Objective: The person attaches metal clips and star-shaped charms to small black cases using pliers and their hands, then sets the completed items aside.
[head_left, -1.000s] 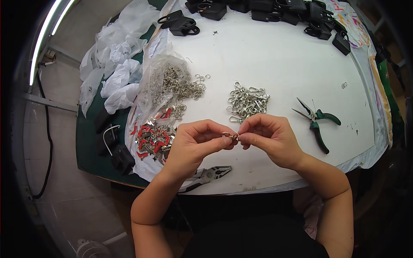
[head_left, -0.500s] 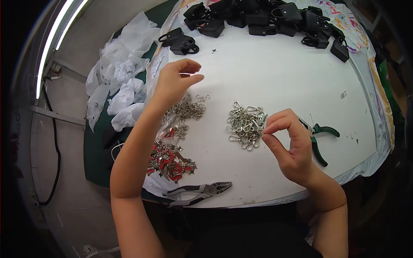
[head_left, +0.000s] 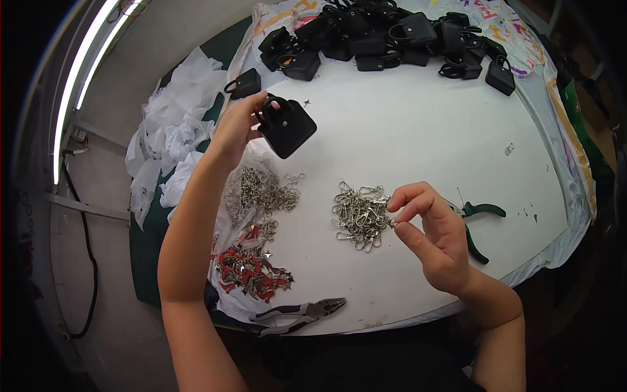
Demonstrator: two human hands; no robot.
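Observation:
My left hand [head_left: 236,129] is closed on the loop handle of a mini black handbag [head_left: 288,129], held tilted above the white tabletop. Over on the right, the thumb and forefinger of my right hand [head_left: 434,242] are pinched together. A tiny shiny bit shows at those fingertips, too small to make out. Right beside them lies a pile of silver swivel clasps [head_left: 360,215]. Below my left hand, a heap of small metal rings [head_left: 261,193] spills from a clear plastic bag, with red and brown charms [head_left: 251,268] nearer to me.
Many more black mini handbags [head_left: 366,39] are heaped along the far edge, and one bag [head_left: 245,83] stands apart at left. Green-handled pliers [head_left: 480,210] lie behind my right hand. Grey combination pliers [head_left: 304,313] rest at the near edge. Crumpled white plastic bags [head_left: 179,124] cover the left side.
My left hand was bare and has picked up one of the two black mini handbags at the far left, bringing it nearer. My right hand keeps its pinch by the clasps.

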